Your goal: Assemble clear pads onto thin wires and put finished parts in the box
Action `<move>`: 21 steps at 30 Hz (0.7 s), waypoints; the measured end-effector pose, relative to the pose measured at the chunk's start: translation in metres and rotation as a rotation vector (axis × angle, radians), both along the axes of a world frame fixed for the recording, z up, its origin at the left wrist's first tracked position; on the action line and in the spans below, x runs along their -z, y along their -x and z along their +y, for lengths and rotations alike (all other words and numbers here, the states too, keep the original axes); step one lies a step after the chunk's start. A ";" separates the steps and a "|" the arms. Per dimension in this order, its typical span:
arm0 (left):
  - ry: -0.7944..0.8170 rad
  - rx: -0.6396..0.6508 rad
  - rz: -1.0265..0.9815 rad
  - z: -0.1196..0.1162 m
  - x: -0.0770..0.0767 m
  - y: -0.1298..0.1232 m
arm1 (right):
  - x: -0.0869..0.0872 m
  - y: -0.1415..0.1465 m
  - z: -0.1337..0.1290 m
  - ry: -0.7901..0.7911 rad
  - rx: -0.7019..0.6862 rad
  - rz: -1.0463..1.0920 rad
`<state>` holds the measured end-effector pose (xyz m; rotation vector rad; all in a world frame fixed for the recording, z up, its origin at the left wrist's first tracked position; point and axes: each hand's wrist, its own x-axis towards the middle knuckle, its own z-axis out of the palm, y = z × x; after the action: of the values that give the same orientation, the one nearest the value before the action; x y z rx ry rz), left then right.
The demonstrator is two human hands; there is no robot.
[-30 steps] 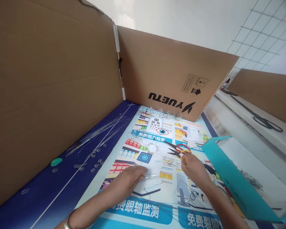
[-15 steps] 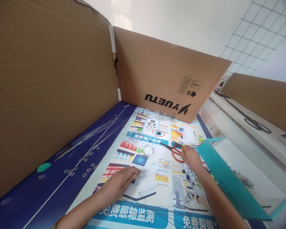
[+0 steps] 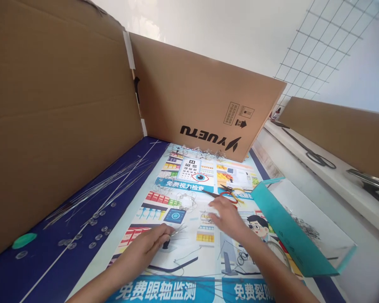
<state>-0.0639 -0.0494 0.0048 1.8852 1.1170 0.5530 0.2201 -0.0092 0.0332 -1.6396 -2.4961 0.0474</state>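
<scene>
Two hands, one gripping: left hand (image 3: pixel 139 250) is clenched on a small black-handled piece with thin silver tips (image 3: pixel 166 244), too small to name. Right hand (image 3: pixel 229 219) is open, fingers extended, holding nothing visible. Red-handled steel scissors (image 3: pixel 221 194) lie on the printed optician's poster (image 3: pixel 164 290) just past the right fingertips — long axis sideways, blades pointing left, handles right. Right hand is nearer; left is well apart. Tangled thin wire clump (image 3: pixel 186 202) sits left of the blades — teal plastic sheet (image 3: pixel 286 231) stands right of the right forearm.
</scene>
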 end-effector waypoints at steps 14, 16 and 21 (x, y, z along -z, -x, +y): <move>-0.023 0.022 0.053 0.000 0.009 -0.002 | 0.020 -0.013 -0.060 0.072 -0.059 -0.125; -0.027 0.021 0.051 -0.001 0.006 -0.003 | 0.018 -0.030 -0.067 0.075 -0.031 -0.136; -0.048 0.005 0.073 0.000 0.006 -0.004 | 0.023 -0.068 -0.077 0.081 0.047 -0.152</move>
<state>-0.0604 -0.0495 -0.0010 1.9630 1.1550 0.5159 0.2886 -0.0865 0.0101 -1.7968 -2.5962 0.0189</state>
